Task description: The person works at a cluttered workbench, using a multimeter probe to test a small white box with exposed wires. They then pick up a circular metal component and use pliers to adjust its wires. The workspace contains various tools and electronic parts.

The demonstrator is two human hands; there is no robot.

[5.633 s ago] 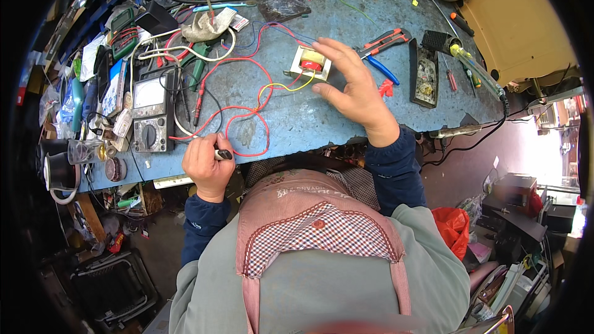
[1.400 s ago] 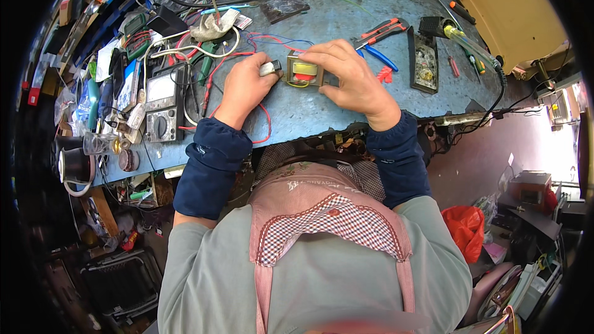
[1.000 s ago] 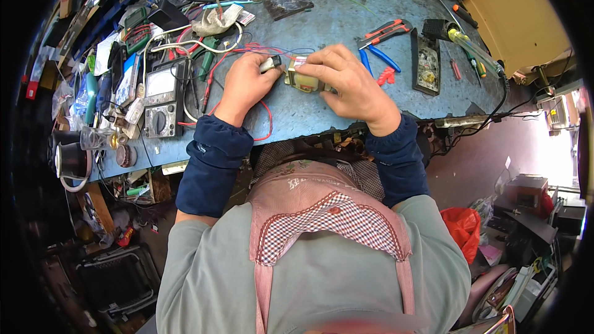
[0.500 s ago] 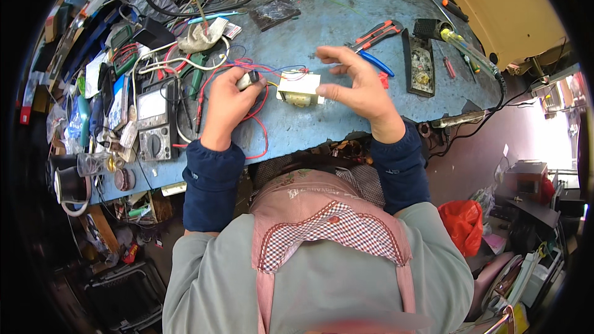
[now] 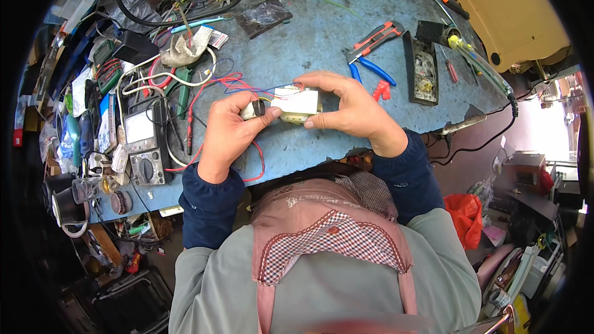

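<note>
A small transformer (image 5: 296, 100) with a pale flat top and thin coloured wires sits near the front of the blue workbench. My right hand (image 5: 357, 110) grips its right side, thumb at the near edge and fingers over the far edge. My left hand (image 5: 230, 131) is closed round a short white piece with a dark end (image 5: 258, 109), whose kind I cannot make out. The left thumb tip reaches the transformer's left side. Red and blue wires (image 5: 232, 80) trail from the transformer toward the left and loop past my left hand.
An analog multimeter (image 5: 143, 133) lies left among cables and tools. Red-and-blue pliers (image 5: 374, 46), a dark tray (image 5: 422, 74) and a soldering iron (image 5: 473, 55) lie right. A dark square plate (image 5: 263, 17) lies further back. The bench's front edge (image 5: 322, 170) is close to my body.
My right hand has come down from its spread pose beside the transformer and taken hold of it. My left hand has moved nearer the transformer with the white piece. The view has shifted slightly.
</note>
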